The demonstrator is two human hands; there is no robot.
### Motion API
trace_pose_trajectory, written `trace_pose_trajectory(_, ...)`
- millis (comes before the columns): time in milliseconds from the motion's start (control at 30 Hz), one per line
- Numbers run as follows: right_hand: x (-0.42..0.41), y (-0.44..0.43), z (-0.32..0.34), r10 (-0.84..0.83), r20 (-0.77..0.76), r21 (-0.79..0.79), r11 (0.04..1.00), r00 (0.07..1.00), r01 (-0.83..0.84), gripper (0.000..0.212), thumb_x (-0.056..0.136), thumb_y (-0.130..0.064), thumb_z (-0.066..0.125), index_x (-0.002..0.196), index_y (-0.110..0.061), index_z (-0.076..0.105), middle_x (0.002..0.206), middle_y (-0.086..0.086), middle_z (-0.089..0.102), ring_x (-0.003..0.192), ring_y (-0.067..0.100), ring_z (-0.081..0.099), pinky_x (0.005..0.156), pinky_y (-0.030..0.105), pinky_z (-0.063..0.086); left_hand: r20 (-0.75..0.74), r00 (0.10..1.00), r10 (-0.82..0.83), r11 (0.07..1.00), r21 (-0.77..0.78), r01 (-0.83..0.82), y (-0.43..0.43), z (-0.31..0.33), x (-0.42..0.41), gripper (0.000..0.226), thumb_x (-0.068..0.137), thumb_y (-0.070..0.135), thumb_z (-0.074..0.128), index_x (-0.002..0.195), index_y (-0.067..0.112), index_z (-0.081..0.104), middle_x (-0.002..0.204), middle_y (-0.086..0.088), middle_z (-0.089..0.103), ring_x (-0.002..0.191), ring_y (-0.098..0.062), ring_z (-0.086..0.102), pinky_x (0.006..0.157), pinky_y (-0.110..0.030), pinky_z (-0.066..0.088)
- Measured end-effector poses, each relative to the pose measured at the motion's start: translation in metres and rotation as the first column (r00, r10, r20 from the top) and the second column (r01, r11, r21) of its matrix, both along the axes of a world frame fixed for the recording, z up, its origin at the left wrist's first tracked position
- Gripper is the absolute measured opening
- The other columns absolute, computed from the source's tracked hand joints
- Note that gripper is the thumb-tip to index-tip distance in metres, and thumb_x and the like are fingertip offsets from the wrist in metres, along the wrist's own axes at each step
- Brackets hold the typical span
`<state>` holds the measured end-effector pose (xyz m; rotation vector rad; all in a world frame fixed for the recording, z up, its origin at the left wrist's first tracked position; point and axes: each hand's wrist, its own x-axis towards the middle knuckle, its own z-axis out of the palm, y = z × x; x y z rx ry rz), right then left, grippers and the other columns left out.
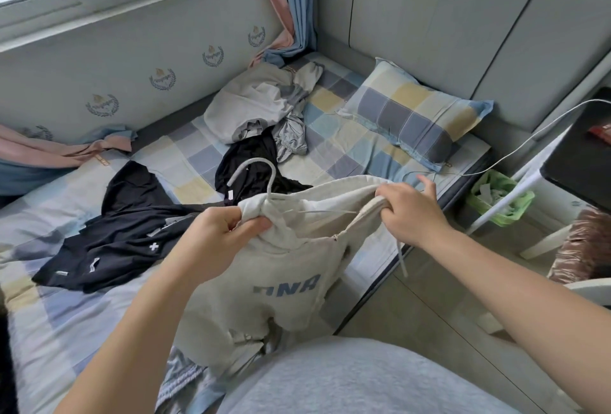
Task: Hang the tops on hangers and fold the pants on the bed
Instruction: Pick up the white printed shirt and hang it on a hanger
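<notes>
- Two grips hold one cream top above the near edge of the bed: left grip bunches its collar below the white hanger, right grip pinches its shoulder.
- Black garments lie mid-bed.

Hanger: only hook + bit of bar show, rest hidden inside cream top. Top's blue print partly lost in fold. Black table cut by right edge. Green bin contents unclear.

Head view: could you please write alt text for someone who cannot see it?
Left hand and right hand grip a cream hoodie with a white hanger in its neck, above a checked bed. Black clothes and grey clothes lie behind.
</notes>
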<state>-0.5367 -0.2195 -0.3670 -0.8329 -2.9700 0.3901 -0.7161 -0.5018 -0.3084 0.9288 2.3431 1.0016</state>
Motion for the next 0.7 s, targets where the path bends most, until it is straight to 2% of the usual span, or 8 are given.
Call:
trace_pose_trajectory(200, -0.021, -0.045, 0.074, 0.119, -0.256, -0.173, 0.971, 0.959, -0.166, 0.033, 0.084, -0.024, 0.035, 0.104, -0.018, 0.061, 0.086, 0.0, 0.067, 0.091, 0.019, 0.057, 0.115, 0.04, 0.02, -0.058, 0.998, 0.002, 0.998, -0.06, -0.006, 0.026, 0.0, 0.017, 0.048, 0.088, 0.045, 0.07, 0.06, 0.012, 0.049, 0.049, 0.01, 0.035, 0.045, -0.01, 0.028, 0.05, -0.03, 0.025)
trace_pose_trajectory(300, -0.031, -0.073, 0.09, 0.285, -0.239, -0.234, 0.911, 0.928, -0.34, 0.036, 0.083, -0.024, 0.036, 0.108, -0.023, 0.061, 0.124, -0.003, 0.066, 0.123, 0.014, 0.051, 0.118, 0.042, 0.013, -0.106, 0.994, 0.007, 0.999, 0.035, -0.003, 0.04, 0.003, 0.027, 0.049, 0.088, 0.041, 0.07, 0.063, 0.006, 0.05, 0.053, 0.004, 0.037, 0.047, -0.012, 0.027, 0.049, -0.03, 0.025)
trace_pose_trajectory(367, -0.034, -0.081, 0.092, 0.344, -0.128, -0.264, 0.892, 0.93, -0.366, 0.038, 0.087, -0.026, 0.038, 0.118, -0.027, 0.059, 0.15, -0.005, 0.047, 0.144, 0.016, 0.032, 0.12, 0.046, 0.008, -0.1, 0.995, 0.003, 0.991, 0.132, 0.01, 0.041, 0.005, 0.026, 0.05, 0.089, 0.039, 0.069, 0.067, -0.001, 0.049, 0.056, -0.001, 0.035, 0.052, -0.014, 0.027, 0.051, -0.032, 0.025)
trace_pose_trajectory(433, -0.033, -0.077, 0.092, 0.37, -0.042, -0.245, 0.897, 0.928, -0.369, 0.035, 0.09, -0.024, 0.042, 0.122, -0.026, 0.057, 0.133, -0.01, 0.057, 0.131, 0.017, 0.043, 0.116, 0.047, 0.014, -0.091, 0.996, -0.017, 0.977, 0.208, 0.036, 0.038, 0.006, 0.022, 0.049, 0.087, 0.044, 0.065, 0.067, 0.002, 0.051, 0.056, -0.007, 0.035, 0.053, -0.013, 0.029, 0.052, -0.032, 0.026)
trace_pose_trajectory(533, -0.028, -0.07, 0.089, 0.381, -0.003, -0.26, 0.892, 0.924, -0.369, 0.019, 0.09, -0.019, 0.046, 0.103, -0.023, 0.058, 0.076, -0.013, 0.052, 0.079, 0.009, 0.049, 0.102, 0.041, 0.028, -0.148, 0.988, -0.047, 0.981, 0.178, 0.073, 0.036, 0.003, 0.022, 0.039, 0.086, 0.049, 0.059, 0.066, 0.015, 0.056, 0.056, -0.007, 0.045, 0.054, -0.014, 0.036, 0.053, -0.04, 0.036)
trace_pose_trajectory(600, -0.026, -0.07, 0.086, 0.325, -0.053, -0.415, 0.853, 0.944, -0.317, 0.002, 0.088, -0.013, 0.05, 0.087, -0.014, 0.049, 0.068, -0.003, 0.047, 0.064, 0.011, 0.04, 0.08, 0.039, 0.038, -0.194, 0.981, -0.012, 0.983, 0.176, 0.047, 0.04, 0.0, 0.022, 0.036, 0.089, 0.044, 0.062, 0.068, 0.014, 0.059, 0.059, -0.002, 0.049, 0.064, -0.02, 0.045, 0.063, -0.047, 0.045)
trace_pose_trajectory(633, -0.026, -0.07, 0.086, 0.274, -0.09, -0.53, 0.801, 0.957, -0.279, 0.006, 0.087, -0.009, 0.052, 0.087, -0.011, 0.046, 0.069, 0.0, 0.044, 0.063, 0.012, 0.037, 0.07, 0.038, 0.037, -0.219, 0.975, 0.029, 0.98, 0.198, 0.015, 0.043, -0.003, 0.019, 0.035, 0.091, 0.04, 0.063, 0.072, 0.01, 0.063, 0.066, -0.001, 0.054, 0.074, -0.024, 0.05, 0.071, -0.048, 0.047)
trace_pose_trajectory(700, -0.024, -0.068, 0.083, 0.181, -0.146, -0.737, 0.635, 0.973, -0.229, 0.019, 0.087, -0.006, 0.059, 0.099, -0.013, 0.045, 0.078, 0.002, 0.044, 0.07, 0.012, 0.039, 0.068, 0.036, 0.036, -0.268, 0.949, 0.169, 0.968, 0.225, -0.109, 0.049, -0.007, 0.01, 0.025, 0.094, 0.039, 0.065, 0.089, 0.017, 0.075, 0.091, 0.002, 0.062, 0.097, -0.029, 0.051, 0.089, -0.045, 0.045)
